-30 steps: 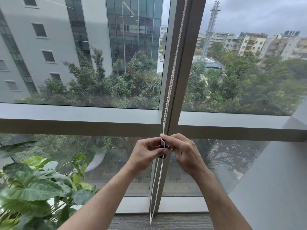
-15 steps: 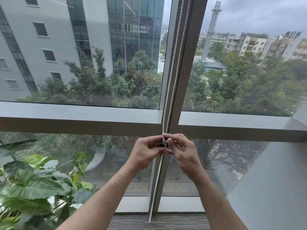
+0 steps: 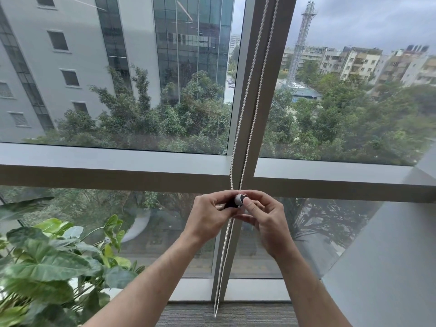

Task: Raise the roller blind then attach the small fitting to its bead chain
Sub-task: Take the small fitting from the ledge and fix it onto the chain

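Both forearms reach up and forward from the bottom edge and meet in front of the vertical window mullion [image 3: 253, 128], just below the horizontal frame bar [image 3: 113, 172]; the left hand [image 3: 207, 217] is turned palm inward, its fingers [image 3: 224, 197] curled and pinched on the dark body of the small fitting [image 3: 238, 201]; the right hand [image 3: 267, 219] faces it, knuckles outward, thumb pressed on the fitting's pale rounded end and the other fingers folded closely behind it; the two hands touch around the fitting, which sits on the white bead chain [image 3: 252, 90]; the chain's two strands hang down the mullion from the top edge, pass between the hands and run on to a loop near the grey carpet [image 3: 236, 316]; a leafy green plant [image 3: 47, 263] fills the lower left, well apart from the hands.
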The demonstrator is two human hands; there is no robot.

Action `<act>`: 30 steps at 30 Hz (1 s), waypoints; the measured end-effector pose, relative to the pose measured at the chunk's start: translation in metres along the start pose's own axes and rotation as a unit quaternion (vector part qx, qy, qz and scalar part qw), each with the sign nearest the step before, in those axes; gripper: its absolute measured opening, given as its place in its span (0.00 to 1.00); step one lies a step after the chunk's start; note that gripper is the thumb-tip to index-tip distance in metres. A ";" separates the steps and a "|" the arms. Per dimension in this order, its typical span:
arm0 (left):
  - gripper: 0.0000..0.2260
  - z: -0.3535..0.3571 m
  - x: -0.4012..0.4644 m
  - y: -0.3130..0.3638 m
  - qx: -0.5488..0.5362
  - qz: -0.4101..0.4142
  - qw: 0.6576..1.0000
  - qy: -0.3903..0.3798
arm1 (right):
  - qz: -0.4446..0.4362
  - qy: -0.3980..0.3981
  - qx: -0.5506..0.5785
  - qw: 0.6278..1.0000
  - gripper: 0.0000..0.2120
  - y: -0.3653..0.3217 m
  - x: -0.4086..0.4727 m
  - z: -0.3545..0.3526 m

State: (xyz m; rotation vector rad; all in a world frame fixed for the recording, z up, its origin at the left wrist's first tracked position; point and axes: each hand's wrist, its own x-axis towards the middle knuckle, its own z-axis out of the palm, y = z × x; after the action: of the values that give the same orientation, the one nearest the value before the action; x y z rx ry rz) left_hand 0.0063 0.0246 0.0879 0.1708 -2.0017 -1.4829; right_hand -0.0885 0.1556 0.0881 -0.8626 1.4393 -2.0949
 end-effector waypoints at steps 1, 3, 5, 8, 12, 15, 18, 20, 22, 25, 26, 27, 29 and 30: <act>0.16 0.000 0.000 0.000 0.007 0.003 1.000 0.004 | -0.001 -0.003 0.004 1.000 0.09 -0.001 0.000 -0.001; 0.17 0.001 0.000 0.000 0.029 0.007 0.999 0.019 | -0.006 -0.004 0.002 1.000 0.09 -0.003 -0.001 -0.002; 0.19 0.001 0.001 0.001 0.067 0.025 0.997 0.036 | -0.017 0.004 -0.009 1.000 0.08 -0.004 0.000 -0.002; 0.20 0.001 0.000 0.005 0.121 0.075 0.988 0.064 | -0.041 0.017 -0.021 0.999 0.08 -0.002 0.001 -0.003; 0.18 0.004 -0.002 0.004 0.175 0.126 0.971 0.104 | -0.050 0.021 -0.028 0.998 0.08 -0.001 0.000 -0.005; 0.19 0.006 -0.002 0.005 0.176 0.132 0.969 0.115 | -0.046 0.017 -0.023 0.999 0.07 -0.002 -0.001 -0.007; 0.18 0.007 -0.002 0.006 0.178 0.147 0.966 0.112 | -0.051 0.013 -0.011 0.999 0.08 -0.004 -0.003 -0.008; 0.18 0.008 -0.003 0.006 0.178 0.152 0.966 0.112 | -0.055 0.014 -0.016 0.998 0.08 -0.006 -0.004 -0.007; 0.18 0.007 -0.003 0.005 0.177 0.153 0.966 0.111 | -0.064 0.014 -0.040 0.997 0.07 -0.007 -0.005 -0.007; 0.18 0.007 -0.003 0.004 0.173 0.151 0.967 0.111 | -0.081 0.016 -0.090 0.993 0.08 -0.006 -0.006 -0.005; 0.18 0.006 -0.004 0.003 0.173 0.150 0.967 0.110 | -0.085 0.015 -0.096 0.992 0.08 -0.006 -0.007 -0.004; 0.19 0.006 -0.004 0.004 0.173 0.150 0.968 0.108 | -0.088 0.015 -0.100 0.991 0.09 -0.007 -0.008 -0.003; 0.19 0.007 -0.004 0.004 0.175 0.152 0.967 0.105 | -0.090 0.015 -0.100 0.991 0.09 -0.007 -0.008 -0.003; 0.18 0.007 -0.005 0.004 0.176 0.152 0.967 0.104 | -0.088 0.015 -0.099 0.991 0.09 -0.007 -0.009 -0.003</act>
State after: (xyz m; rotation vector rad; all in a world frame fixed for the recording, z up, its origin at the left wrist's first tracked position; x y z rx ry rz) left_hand 0.0074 0.0337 0.0886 0.1514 -1.9978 -0.8766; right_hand -0.0843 0.1657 0.0915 -1.0747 1.6635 -2.1240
